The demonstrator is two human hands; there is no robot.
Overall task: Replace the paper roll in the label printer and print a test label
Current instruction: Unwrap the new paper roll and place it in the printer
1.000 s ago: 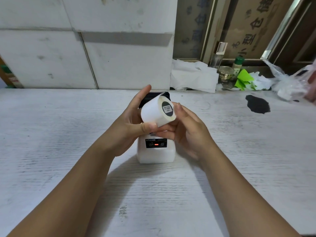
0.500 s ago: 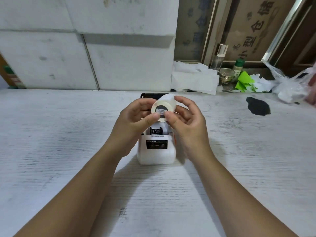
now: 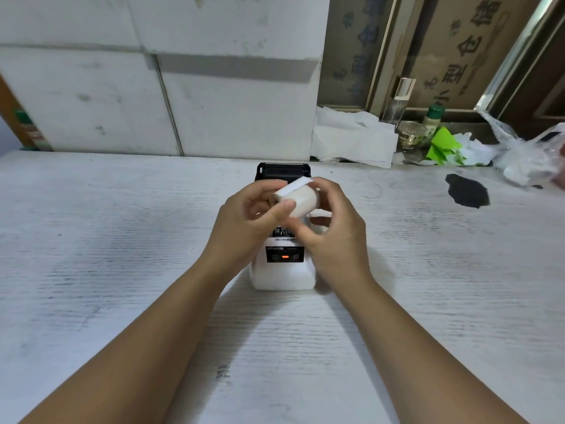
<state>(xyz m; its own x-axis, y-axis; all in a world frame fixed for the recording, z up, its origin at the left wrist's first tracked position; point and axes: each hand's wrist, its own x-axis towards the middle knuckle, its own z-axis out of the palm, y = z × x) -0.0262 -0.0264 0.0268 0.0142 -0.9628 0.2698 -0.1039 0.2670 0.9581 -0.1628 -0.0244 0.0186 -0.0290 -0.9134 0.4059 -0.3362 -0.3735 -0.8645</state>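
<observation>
Both hands hold the paper roll [image 3: 298,201] in the air just above the label printer [image 3: 282,267]. Left hand [image 3: 244,224] pinches the roll's near end with its thumb, while right hand [image 3: 333,234] cups its far side with curled fingers. A loose paper edge sticks up along the roll's top. The printer stands on the white surface [image 3: 107,255], its black lid [image 3: 282,172] tipped open behind the roll and an orange light showing on its front panel.
</observation>
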